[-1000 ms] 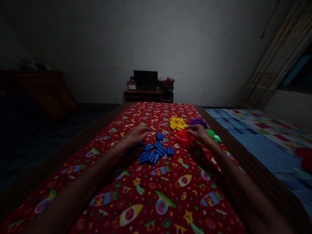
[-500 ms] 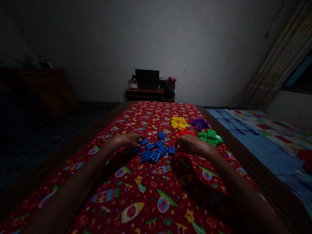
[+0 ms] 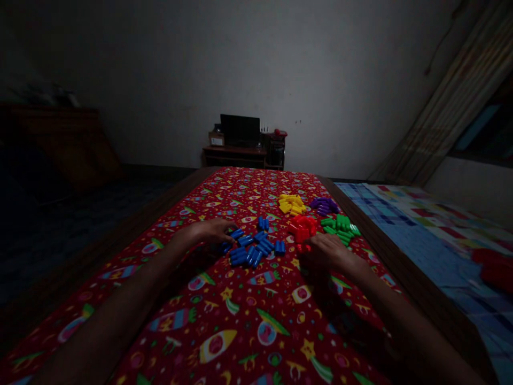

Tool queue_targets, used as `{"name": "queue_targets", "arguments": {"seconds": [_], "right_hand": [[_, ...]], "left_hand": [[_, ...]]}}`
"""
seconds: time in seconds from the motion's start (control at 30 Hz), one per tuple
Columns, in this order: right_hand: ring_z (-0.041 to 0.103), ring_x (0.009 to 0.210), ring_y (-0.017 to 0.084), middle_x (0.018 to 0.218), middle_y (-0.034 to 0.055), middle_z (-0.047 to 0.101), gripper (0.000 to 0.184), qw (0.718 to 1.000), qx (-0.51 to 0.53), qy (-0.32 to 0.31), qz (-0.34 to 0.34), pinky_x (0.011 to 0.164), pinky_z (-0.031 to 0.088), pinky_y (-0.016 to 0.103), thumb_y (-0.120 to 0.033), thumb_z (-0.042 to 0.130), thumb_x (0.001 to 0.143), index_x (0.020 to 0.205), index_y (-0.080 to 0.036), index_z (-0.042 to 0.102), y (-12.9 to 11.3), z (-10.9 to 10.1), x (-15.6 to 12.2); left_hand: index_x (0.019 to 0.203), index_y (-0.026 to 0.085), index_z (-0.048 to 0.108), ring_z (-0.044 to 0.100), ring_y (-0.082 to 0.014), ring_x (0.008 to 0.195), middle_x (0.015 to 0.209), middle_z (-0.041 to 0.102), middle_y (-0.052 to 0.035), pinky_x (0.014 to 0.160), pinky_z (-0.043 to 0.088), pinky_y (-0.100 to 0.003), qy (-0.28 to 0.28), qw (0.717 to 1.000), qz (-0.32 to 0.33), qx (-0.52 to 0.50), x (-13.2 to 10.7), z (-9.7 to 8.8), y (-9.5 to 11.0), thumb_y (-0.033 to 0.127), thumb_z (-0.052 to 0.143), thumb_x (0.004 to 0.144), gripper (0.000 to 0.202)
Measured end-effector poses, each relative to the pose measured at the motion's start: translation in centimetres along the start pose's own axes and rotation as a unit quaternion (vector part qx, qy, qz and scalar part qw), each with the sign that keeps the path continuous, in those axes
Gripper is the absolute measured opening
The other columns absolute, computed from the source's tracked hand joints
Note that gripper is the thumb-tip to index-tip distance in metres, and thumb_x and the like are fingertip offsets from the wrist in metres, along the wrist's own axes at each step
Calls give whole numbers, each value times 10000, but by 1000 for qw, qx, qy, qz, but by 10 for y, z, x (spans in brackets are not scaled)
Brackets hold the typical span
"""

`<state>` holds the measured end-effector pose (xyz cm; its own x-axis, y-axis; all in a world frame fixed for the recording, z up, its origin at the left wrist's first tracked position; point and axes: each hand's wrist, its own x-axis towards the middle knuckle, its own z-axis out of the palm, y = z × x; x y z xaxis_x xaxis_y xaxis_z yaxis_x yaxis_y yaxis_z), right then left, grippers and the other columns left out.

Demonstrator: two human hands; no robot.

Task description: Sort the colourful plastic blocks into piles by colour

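My left hand (image 3: pixel 216 231) rests at the left edge of a loose pile of blue toy blocks (image 3: pixel 264 246), which look like short joined tubes. Its thumb and fingers are apart and curve around the nearest blue blocks, with no firm grip visible. My right hand (image 3: pixel 326 251) is low over the cloth, at the near right side of a pile of red toy blocks (image 3: pixel 301 229). Its fingers bend down beside the nearest red block; the fingertips are hidden, so whether they hold it does not show.
Beyond the red pile lie yellow blocks (image 3: pixel 292 203) and purple blocks (image 3: pixel 324 205), with green blocks (image 3: pixel 341 229) to the right. All sit on a red patterned cloth (image 3: pixel 216 299). A desk with a dark monitor (image 3: pixel 240 130) stands by the far wall.
My right hand has moved right and toward me, from the blue pile to the red one, uncovering the red blocks. My left hand stays by the blue blocks. The view has shifted slightly.
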<state>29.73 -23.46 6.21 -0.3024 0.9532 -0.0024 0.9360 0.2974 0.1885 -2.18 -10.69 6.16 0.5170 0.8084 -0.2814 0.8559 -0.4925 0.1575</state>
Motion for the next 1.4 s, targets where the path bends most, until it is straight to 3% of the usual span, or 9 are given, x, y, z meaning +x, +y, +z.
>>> {"name": "queue_targets", "arguments": {"seconds": [0.13, 0.33, 0.57, 0.7, 0.83, 0.97, 1.07, 1.17, 1.4], "right_hand": [[618, 756, 153, 887, 97, 701, 223, 999, 42, -31, 13, 595, 329, 227, -247, 497, 885, 914, -169, 704, 36, -2, 16], [622, 828, 152, 959, 93, 701, 225, 995, 100, -18, 17, 654, 369, 205, -184, 523, 858, 1030, -149, 664, 63, 1, 35], [595, 746, 158, 870, 98, 688, 196, 995, 32, 42, 90, 581, 287, 241, -228, 491, 883, 957, -145, 653, 50, 1, 25], [545, 626, 137, 758, 88, 670, 252, 990, 27, 91, 101, 543, 219, 268, -244, 443, 904, 880, -148, 674, 20, -15, 27], [529, 630, 122, 754, 75, 660, 297, 993, 80, 91, -1, 562, 258, 254, -236, 405, 926, 865, -153, 683, -25, -15, 42], [574, 860, 170, 968, 114, 659, 229, 984, 111, 107, -91, 719, 392, 255, -203, 524, 876, 1058, -146, 650, -53, 19, 53], [568, 951, 189, 1014, 125, 643, 290, 968, 150, 153, -134, 823, 432, 290, -158, 564, 843, 1128, -126, 612, -53, 43, 55], [585, 940, 189, 1010, 120, 655, 299, 954, 195, 178, -142, 835, 452, 305, -182, 577, 844, 1136, -124, 600, -43, 50, 48], [625, 926, 209, 1026, 114, 682, 289, 955, 219, 198, -43, 798, 473, 325, -249, 562, 852, 1120, -162, 626, 1, 45, -1]], "left_hand": [[1273, 198, 564, 574, -247, 1153, 1291, 609, -86, 915, 456, -260, 2, 1000, 4, 2, -1, -1, 2, 395, 601, 770, 542], [1275, 209, 560, 580, -218, 1146, 1311, 600, -72, 916, 452, -244, -6, 1000, 9, -2, -2, -2, 1, 351, 587, 780, 516], [1200, 200, 623, 606, -258, 1108, 1258, 636, -89, 890, 472, -270, 23, 998, 21, -49, 2, 2, -7, 357, 629, 744, 483], [1231, 217, 598, 584, -240, 1142, 1286, 618, -86, 903, 455, -261, 23, 999, 17, -40, 2, 3, -6, 358, 625, 762, 490], [1250, 197, 586, 591, -237, 1126, 1287, 616, -86, 876, 460, -239, 21, 999, 6, -42, -1, 2, -2, 364, 623, 766, 513], [1233, 185, 598, 599, -241, 1106, 1264, 628, -84, 865, 462, -236, 19, 999, 10, -40, 0, 2, -3, 366, 614, 767, 500], [1173, 188, 629, 609, -234, 1073, 1217, 653, -79, 846, 463, -238, 37, 998, 17, -50, 6, 7, -7, 356, 610, 762, 445], [1104, 178, 649, 622, -231, 1006, 1142, 678, -85, 804, 465, -247, 79, 994, 22, -68, 14, 16, -10, 384, 583, 773, 396], [1035, 154, 654, 603, -211, 770, 831, 669, -50, 616, 419, -263, 227, 963, 14, -147, 23, 42, -14, 546, 458, 812, 492]]}}
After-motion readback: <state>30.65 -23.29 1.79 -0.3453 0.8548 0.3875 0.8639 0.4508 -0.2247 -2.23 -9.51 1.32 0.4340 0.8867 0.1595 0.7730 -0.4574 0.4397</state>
